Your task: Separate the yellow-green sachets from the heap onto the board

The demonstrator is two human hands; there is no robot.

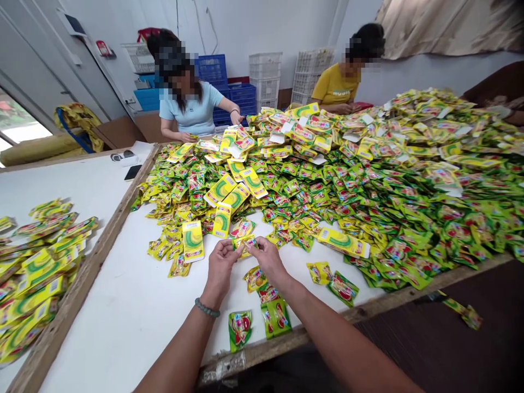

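Two bare forearms reach in from the bottom edge, the left wrist wearing a dark green beaded bracelet (207, 308). At their ends, the fingers of the left hand (221, 266) and right hand (268, 261) are pinched close together, holding between them a small, shiny yellow plastic packet (244, 243) just above the white desk (135, 289). Below the hands, a yellow packet (255, 279) and green packets with red fruit prints (277, 317) lie in a column, another green packet (239, 329) just left of its lower end. A flat yellow cardboard box with a green curved stripe (192, 240) lies left of the hands; a similar yellow box (343, 243) lies to their right. Beyond spreads a large heap of green and yellow packets (352, 191), topped with more boxes. Behind it sit a person in a light blue T-shirt (192, 115) and another in a yellow T-shirt (335, 86).
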